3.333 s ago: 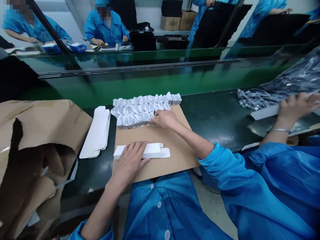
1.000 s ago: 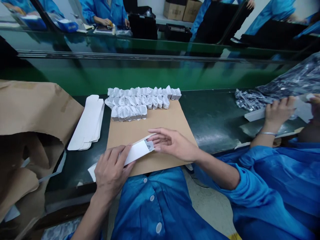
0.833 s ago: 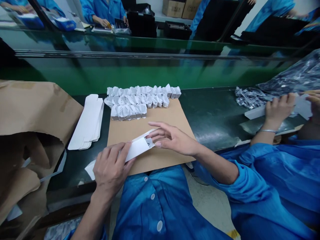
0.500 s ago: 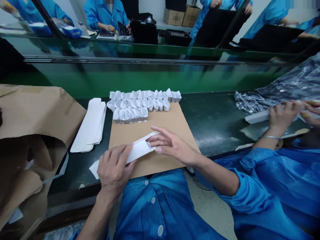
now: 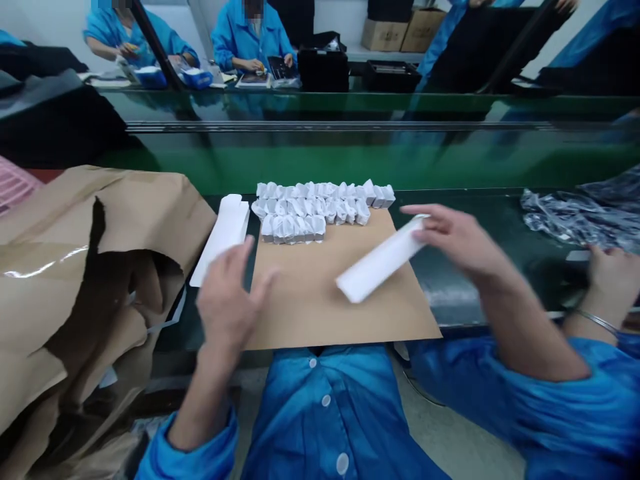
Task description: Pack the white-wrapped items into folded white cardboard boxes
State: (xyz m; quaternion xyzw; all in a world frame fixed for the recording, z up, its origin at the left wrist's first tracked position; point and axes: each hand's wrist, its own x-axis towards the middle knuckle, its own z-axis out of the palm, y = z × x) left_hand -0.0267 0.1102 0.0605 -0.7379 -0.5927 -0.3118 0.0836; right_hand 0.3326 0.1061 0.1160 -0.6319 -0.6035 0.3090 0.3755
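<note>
My right hand (image 5: 457, 233) grips the end of a folded white carton strip (image 5: 380, 261), which slants down-left over a tan cardboard sheet (image 5: 320, 307). The picture is slightly blurred there. My left hand (image 5: 230, 310) is raised above the sheet's left side, fingers apart, holding nothing. Beyond it lies a stack of flat white carton blanks (image 5: 223, 233). Rows of small white paper-wrapped pieces (image 5: 305, 210) sit at the sheet's far edge, nearest neither hand closely.
A torn brown paper wrapping (image 5: 100, 227) heaps at the left. Clear plastic bags (image 5: 575, 217) lie on the dark bench to the right, with a co-worker's hand (image 5: 607, 280) wearing a bracelet near them. A glass partition (image 5: 350, 107) stands behind the bench.
The white carton has left my left hand and moved right, now held by my right hand alone. My left hand has opened and lifted. The camera view has shifted.
</note>
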